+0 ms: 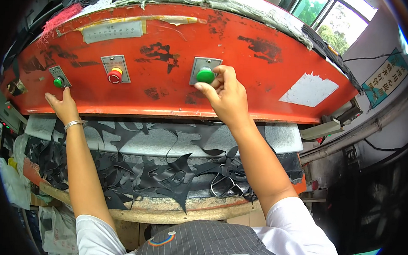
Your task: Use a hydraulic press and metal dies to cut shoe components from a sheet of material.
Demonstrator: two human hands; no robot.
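Note:
A red machine panel (169, 94) stands across the view, with control buttons set in metal plates. My right hand (230, 94) is at the large green push button (205, 74), its curled fingers along the right side and its thumb at the lower left. At the far left, my left hand (64, 107) has thumb and forefinger spread. Its thumb tip is just below the small green button (58, 82); whether they touch I cannot tell. Between the hands sits a red emergency stop button (115, 75) with a yellow collar.
Below the panel lies a pale cutting board (281, 137) with black sheet pieces on it. Tangled black scraps (161, 175) heap nearer me, with a wire-like loop (226, 187) among them. A worn wooden edge (177, 213) runs in front. Plastic bags (58, 233) hang at left.

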